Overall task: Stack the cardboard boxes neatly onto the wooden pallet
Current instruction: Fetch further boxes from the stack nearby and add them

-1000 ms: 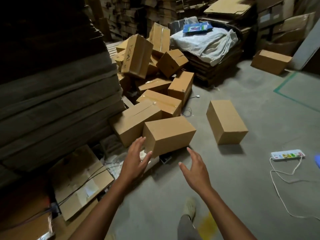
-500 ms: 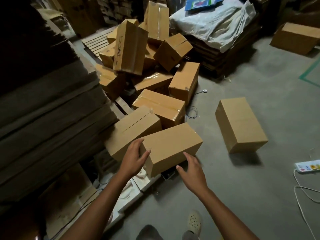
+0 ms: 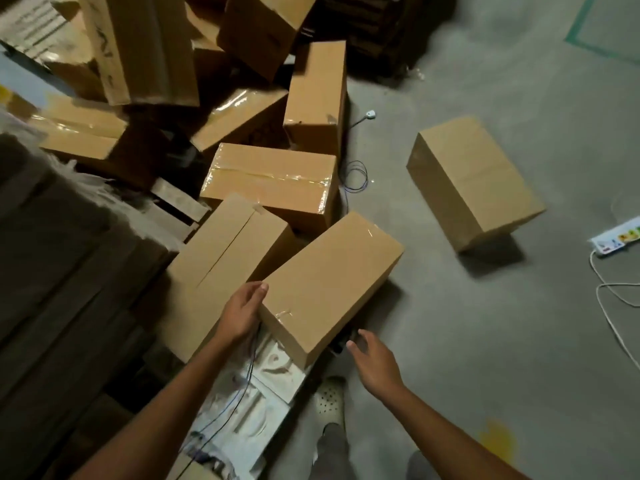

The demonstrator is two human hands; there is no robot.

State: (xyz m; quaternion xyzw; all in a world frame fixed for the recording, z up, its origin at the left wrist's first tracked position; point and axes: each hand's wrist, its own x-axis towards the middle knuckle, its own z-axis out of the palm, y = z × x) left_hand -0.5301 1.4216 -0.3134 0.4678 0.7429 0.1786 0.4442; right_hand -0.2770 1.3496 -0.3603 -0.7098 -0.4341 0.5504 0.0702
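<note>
Left hand [image 3: 242, 315]: spread flat against the near-left end of the nearest box [image 3: 329, 289], thumb at its top edge; pressing, not yet clasping.
Right hand [image 3: 375, 363]: open, fingers loose, just beside the box's lower right corner, not touching.
Nearest box: taped shut, tilted, leaning on the neighbouring box [image 3: 228, 258] at the edge of the jumbled heap.
Handling: likely stiff and fairly light; tape looks slick, so grip bare cardboard at opposite ends, low.
Loose box [image 3: 471, 181]: alone on the floor [image 3: 485, 341], well apart.
Pallet: slats [image 3: 176, 206] show under the heap.

white power strip [image 3: 620, 237] on grey concrete floor [image 3: 485, 323], white shoe [image 3: 329, 398] below.
</note>
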